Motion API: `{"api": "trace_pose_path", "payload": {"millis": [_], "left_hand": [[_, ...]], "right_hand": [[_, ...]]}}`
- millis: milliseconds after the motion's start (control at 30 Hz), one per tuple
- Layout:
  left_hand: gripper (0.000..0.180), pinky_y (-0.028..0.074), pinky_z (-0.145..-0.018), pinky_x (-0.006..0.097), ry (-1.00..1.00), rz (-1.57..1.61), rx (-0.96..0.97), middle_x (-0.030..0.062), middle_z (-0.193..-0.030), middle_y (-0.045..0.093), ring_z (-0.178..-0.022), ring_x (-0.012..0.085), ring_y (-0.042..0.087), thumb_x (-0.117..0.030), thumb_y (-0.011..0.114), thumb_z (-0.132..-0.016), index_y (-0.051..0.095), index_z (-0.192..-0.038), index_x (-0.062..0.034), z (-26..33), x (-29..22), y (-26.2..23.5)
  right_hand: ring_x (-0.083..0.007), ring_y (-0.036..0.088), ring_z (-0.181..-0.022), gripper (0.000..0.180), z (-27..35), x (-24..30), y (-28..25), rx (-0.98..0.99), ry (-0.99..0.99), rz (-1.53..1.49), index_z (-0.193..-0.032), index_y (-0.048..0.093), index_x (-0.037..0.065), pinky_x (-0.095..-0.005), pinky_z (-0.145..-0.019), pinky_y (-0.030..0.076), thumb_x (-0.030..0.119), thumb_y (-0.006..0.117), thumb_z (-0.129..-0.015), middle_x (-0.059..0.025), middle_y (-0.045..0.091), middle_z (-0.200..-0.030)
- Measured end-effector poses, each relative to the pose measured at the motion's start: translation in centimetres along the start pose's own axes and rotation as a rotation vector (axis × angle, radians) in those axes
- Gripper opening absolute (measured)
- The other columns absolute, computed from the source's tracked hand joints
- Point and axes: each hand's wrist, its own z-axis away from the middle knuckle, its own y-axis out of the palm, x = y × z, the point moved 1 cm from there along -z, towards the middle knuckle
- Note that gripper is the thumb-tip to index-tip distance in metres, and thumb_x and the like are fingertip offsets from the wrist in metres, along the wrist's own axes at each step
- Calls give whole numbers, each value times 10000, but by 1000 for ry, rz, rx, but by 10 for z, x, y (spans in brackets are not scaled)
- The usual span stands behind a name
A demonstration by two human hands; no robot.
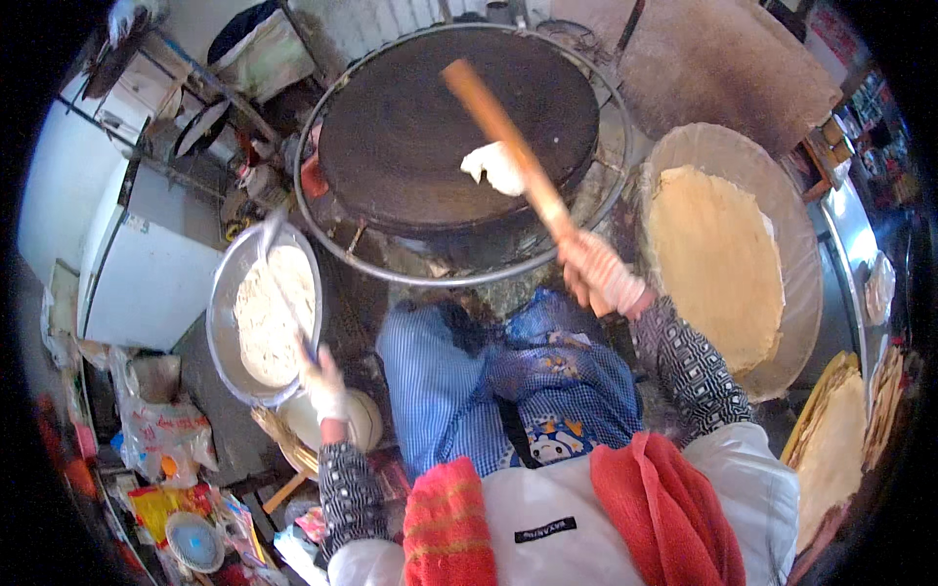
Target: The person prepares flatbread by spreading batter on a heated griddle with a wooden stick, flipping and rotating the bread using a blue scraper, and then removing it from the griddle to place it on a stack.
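Left hand (329, 393), eight o'clock, clasps a long grey tool (284, 296); right hand (598, 272), three o'clock, clasps a brown wooden paddle (503, 129); tilting could drop its white dough lump (495, 168).

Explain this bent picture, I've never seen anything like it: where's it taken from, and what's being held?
No machine works here: a fisheye camera on a person's head looks down, bending straight edges. The right hand grips a long, flat brown wooden paddle over a round black griddle; a white doughy lump shows at the paddle's edge. The left hand holds a blurred, long-handled utensil over a round silver metal bowl of pale dough. A thin tan flatbread lies at right.
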Motion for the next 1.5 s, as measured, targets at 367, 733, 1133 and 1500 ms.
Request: {"api": "trace_pose_path", "payload": {"millis": [367, 733, 1133, 1500], "left_hand": [[743, 292, -1118, 488, -412, -889, 632, 212, -1510, 305, -1376, 389, 319, -312, 539, -879, 218, -1489, -34, 5, 93, -34], [576, 165, -1130, 574, 773, -462, 414, 149, -1321, 521, -1342, 310, 367, -354, 610, -851, 485, -1303, -21, 44, -207, 125], [542, 84, -1138, 629, 730, -870, 414, 204, -1496, 352, -1412, 373, 281, -199, 357, -967, 333, -1447, 51, 89, -224, 162], [544, 81, -1144, 614, 688, -842, 465, 222, -1487, 358, -1410, 394, 277, -190, 371, -956, 342, -1442, 54, 86, -223, 161]], "right_hand": [[-391, 662, -737, 347, -23, 31, 13, -319, -201, 1167, -900, 624, 15, -491, -653, 515, 343, 517, -942, -225, 667, -759], [-415, 657, -784, 343, -42, 10, -1, -307, -264, 1402, -943, 587, 8, -510, -734, 521, 339, 497, -955, -242, 672, -844], [-451, 636, -824, 335, -22, 8, -26, -448, -238, 1499, -964, 580, 41, -530, -748, 502, 361, 484, -959, -252, 662, -831], [-434, 643, -849, 339, -26, 12, -42, -481, -164, 1577, -978, 567, 32, -524, -780, 501, 361, 487, -959, -263, 663, -862]]}}
